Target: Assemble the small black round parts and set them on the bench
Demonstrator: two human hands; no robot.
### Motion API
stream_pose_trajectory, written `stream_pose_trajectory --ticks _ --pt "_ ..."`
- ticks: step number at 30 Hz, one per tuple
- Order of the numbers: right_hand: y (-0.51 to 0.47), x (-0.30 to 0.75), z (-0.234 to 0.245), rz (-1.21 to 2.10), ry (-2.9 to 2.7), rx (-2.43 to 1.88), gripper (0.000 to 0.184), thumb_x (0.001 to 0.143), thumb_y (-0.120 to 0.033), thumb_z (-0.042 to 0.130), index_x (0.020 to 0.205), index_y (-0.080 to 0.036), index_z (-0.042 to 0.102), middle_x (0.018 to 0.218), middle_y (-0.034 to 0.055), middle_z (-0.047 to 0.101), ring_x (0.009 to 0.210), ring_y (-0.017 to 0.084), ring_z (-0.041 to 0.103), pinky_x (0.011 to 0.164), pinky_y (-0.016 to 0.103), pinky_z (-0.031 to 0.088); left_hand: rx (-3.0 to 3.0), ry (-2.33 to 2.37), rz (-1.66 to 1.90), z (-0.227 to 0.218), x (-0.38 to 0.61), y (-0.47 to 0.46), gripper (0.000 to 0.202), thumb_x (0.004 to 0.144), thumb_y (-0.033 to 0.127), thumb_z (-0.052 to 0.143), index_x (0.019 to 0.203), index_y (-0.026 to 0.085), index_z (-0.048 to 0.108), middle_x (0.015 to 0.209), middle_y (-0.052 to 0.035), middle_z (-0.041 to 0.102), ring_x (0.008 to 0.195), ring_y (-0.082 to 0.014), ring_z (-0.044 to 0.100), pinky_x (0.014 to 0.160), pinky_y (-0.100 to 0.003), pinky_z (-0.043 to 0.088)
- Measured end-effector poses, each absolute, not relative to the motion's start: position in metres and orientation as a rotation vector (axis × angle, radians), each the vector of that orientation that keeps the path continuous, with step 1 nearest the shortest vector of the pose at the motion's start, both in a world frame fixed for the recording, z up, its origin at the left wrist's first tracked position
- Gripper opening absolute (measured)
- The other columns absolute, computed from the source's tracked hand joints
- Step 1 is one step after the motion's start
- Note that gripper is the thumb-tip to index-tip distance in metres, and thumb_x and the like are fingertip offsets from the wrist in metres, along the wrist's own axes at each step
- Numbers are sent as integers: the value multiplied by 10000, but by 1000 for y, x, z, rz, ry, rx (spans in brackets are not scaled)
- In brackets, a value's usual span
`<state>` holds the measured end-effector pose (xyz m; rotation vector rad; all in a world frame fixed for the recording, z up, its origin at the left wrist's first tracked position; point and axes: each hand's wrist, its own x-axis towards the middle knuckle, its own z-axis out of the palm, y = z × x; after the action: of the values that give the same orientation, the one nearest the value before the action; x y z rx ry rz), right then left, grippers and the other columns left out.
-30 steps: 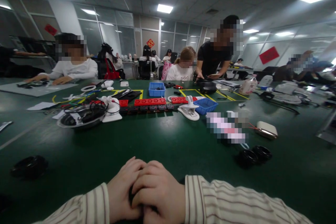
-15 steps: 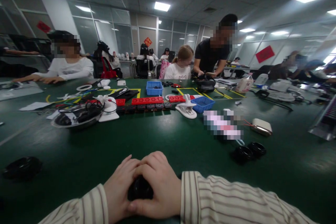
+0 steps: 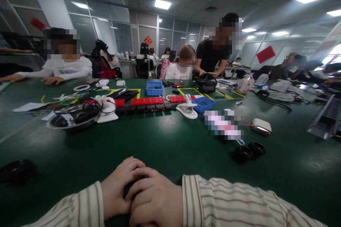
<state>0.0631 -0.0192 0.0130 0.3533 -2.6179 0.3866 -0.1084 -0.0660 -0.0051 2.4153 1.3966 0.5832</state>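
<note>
Close to the table's near edge, my left hand (image 3: 117, 188) and my right hand (image 3: 158, 198) are curled together, fingers overlapping. Between them shows a sliver of a glossy black part (image 3: 128, 187); the hands hide most of it, so its full shape cannot be made out. The right hand lies over the front and top of it, and the left wraps its left side. Two black ring-shaped parts (image 3: 249, 151) lie on the green table (image 3: 165, 145) to the right. Another black rounded part (image 3: 18, 171) rests at the far left.
Ahead are a metal bowl of cables (image 3: 73, 120), a white clip base (image 3: 187, 108), red and black socket strips (image 3: 147, 104) and blue bins (image 3: 204, 104). A cream case (image 3: 261, 126) lies to the right, near a metal channel (image 3: 323, 117). Other people sit or stand across the table.
My right hand has turned and come down over the front of the black part, which showed more between the hands before. The view has shifted slightly to the right.
</note>
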Motion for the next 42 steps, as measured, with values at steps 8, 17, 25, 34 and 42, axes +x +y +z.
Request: stream_pose_trajectory --ticks 8,17,25,34,42 --pt "-23 60 15 434 -2380 -398 455 674 -569 535 896 -172 512 871 33 550 836 160 467 820 343 344 2427 1691 681 -10 -97 -78 658 470 507 662 1035 205 514 1008 -70 571 985 -289 516 994 -579 252" --pt "-20 60 18 432 -2495 -104 166 622 -245 514 777 -189 532 809 -23 605 834 138 477 850 316 325 2422 1475 623 -1 -100 -71 327 525 282 592 845 214 579 965 -35 568 956 -244 513 978 -460 342" --pt "-22 62 19 407 -2549 107 146 679 -271 485 809 -219 527 895 -49 626 1034 135 458 1056 345 132 2477 1448 635 -16 -110 -69 669 534 434 641 1145 218 478 1160 -73 526 1097 -290 467 1018 -484 292" --pt "-23 60 14 395 -2442 -419 396 682 -529 562 851 -177 497 848 32 531 837 172 454 796 329 340 2421 1702 675 -7 -94 -79 568 504 464 639 1010 224 541 1009 -57 578 986 -285 513 998 -556 263" --pt "-21 61 17 417 -2567 -70 152 654 -232 500 799 -197 529 828 -28 601 880 132 471 867 307 327 2428 1601 657 -8 -97 -75 434 512 265 552 943 227 566 991 -33 584 977 -262 519 1000 -493 298"
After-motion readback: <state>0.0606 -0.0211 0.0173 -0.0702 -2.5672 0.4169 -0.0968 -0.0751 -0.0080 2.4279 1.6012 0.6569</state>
